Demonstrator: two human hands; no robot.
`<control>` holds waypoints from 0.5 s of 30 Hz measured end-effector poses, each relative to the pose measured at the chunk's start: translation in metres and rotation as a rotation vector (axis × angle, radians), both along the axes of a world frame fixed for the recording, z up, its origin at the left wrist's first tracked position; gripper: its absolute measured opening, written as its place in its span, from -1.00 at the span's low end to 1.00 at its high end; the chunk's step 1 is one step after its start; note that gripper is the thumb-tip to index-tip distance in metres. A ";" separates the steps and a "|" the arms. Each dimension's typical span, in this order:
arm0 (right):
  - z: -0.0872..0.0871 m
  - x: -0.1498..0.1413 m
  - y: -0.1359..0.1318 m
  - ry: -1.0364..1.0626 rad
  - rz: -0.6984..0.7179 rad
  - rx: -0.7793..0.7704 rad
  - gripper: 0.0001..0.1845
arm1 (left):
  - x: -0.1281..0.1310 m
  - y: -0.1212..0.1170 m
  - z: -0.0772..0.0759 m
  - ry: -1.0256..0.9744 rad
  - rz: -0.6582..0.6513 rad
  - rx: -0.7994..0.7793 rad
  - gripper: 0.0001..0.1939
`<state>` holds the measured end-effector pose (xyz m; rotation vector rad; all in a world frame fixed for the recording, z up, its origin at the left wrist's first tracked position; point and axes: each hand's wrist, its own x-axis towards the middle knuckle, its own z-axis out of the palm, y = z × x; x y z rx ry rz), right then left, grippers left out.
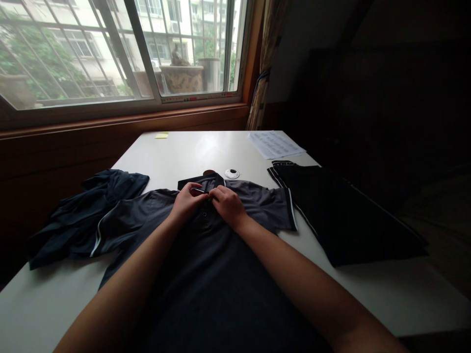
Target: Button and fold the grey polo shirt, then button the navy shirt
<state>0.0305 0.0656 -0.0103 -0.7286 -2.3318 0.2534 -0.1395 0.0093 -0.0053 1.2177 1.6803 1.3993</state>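
A dark grey polo shirt (221, 264) lies spread face up on the white table (195, 152), collar toward the window and white-striped sleeves out to both sides. My left hand (188, 202) pinches the placket just below the black collar. Close beside it, my right hand (227, 202) has its fingers closed on the placket's other edge, the two sets of fingertips nearly touching. One small button shows under the hands; whatever else lies between the fingertips is hidden.
Crumpled dark clothing (69, 225) lies on the left. Folded black clothing (334, 211) is on the right. Printed papers (275, 144), a yellow note (162, 135), a white round object with a dark centre (232, 173) and a brown round object (209, 172) sit farther back.
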 end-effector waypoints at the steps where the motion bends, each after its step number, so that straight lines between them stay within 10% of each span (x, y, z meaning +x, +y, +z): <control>1: 0.000 0.000 0.000 0.014 0.001 -0.010 -0.82 | 0.000 0.000 0.000 0.003 0.003 0.000 -0.53; 15: 0.011 0.006 0.006 0.281 0.059 -0.496 -0.80 | 0.001 0.000 -0.001 -0.016 0.030 0.005 -0.60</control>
